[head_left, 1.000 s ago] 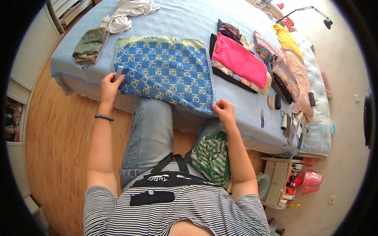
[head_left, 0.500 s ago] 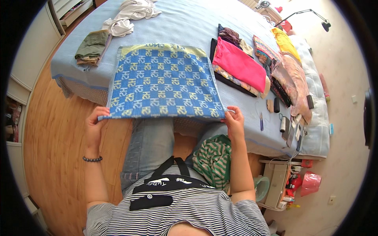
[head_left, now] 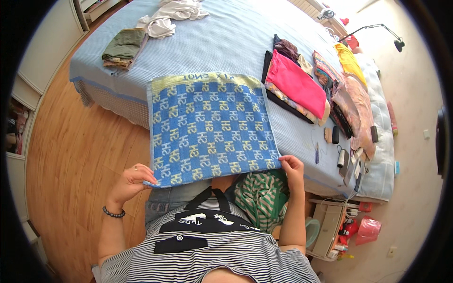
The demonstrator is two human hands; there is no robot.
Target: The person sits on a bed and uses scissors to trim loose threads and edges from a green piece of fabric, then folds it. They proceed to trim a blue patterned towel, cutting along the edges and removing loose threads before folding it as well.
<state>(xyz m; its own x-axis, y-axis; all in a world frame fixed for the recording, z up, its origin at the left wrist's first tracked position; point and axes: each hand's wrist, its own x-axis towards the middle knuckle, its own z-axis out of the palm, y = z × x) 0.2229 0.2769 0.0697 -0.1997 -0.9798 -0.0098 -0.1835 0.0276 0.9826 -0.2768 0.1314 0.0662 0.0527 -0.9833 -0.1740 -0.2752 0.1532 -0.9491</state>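
A blue and yellow checked towel point(head_left: 210, 129) is spread flat between my hands, its far part lying on the bed and its near edge over my lap. My left hand point(head_left: 134, 178) pinches the near left corner. At the near right corner, my right hand point(head_left: 292, 169) grips the towel between thumb and fingers. Beneath the right forearm, a green and grey striped cloth point(head_left: 262, 198) sits bunched up on my lap.
The bed point(head_left: 226, 37) has a light blue cover. On it lie folded green clothes point(head_left: 123, 45), a crumpled white cloth point(head_left: 163, 23), a pile topped by pink cloth point(head_left: 297, 78), a yellow cloth point(head_left: 350, 63) and a blue pen point(head_left: 317, 153). A pink bin point(head_left: 369, 230) stands at the right.
Both hands have drawn the towel's near edge toward my body, the left hand further than the right. More of the towel now hangs off the bed over my lap.
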